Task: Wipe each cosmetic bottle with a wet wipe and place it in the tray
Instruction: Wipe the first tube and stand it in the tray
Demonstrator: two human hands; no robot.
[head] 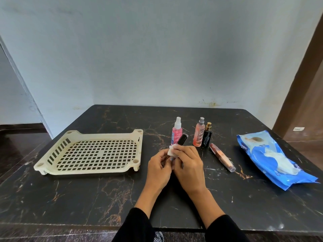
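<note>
Open worktop lies between the hands and the tray (left side). Behind the hands, passage is blocked by three upright bottles. To the right, a lying tube and the wipes pack obstruct.

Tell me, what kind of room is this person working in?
Probably a plain room in a home, not a shop or lab. A dark marble-patterned table stands against a bare pale wall, a wooden door frame shows on the right, and small cosmetic bottles stand on the table.
</note>
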